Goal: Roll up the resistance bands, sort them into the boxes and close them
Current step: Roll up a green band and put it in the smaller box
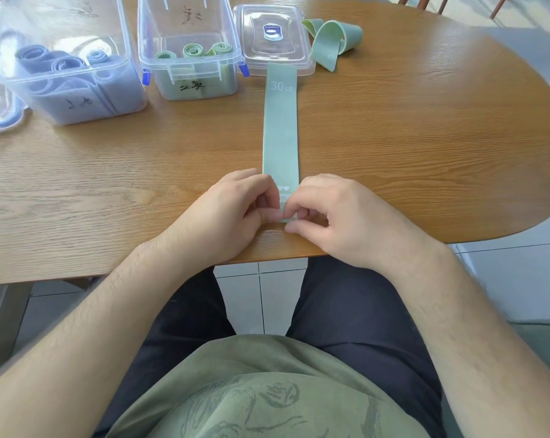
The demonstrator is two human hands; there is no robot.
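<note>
The left hand (235, 210) and the right hand (340, 216) sit side by side at the near edge of the counter (425, 137), fingers curled inward. Between them they pinch the near end of one flat green resistance band (281, 131). The left thumb and forefinger hold its left edge and the right fingertips hold its right edge, where the end looks just lifted or folded. From the hands the band runs straight away across the counter, lying flat, with "30 LB" printed near its far end. That far end touches the near edge of a single clear lid (273, 55), which lies flat well beyond the hands.

Beyond the right hand, just to the right of the lid, lies a second green band (333, 39), loose and curled in open loops.

Beyond the left hand stand two clear boxes, both open. The nearer one, the box with blue latches (226, 74), is just left of the lid and holds three rolled green bands (192, 49) that can be counted on top. Farther left, the larger box (61, 118) holds rolled blue bands (68, 63). Three rolls show on top, with more blue material beneath that cannot be counted.
</note>
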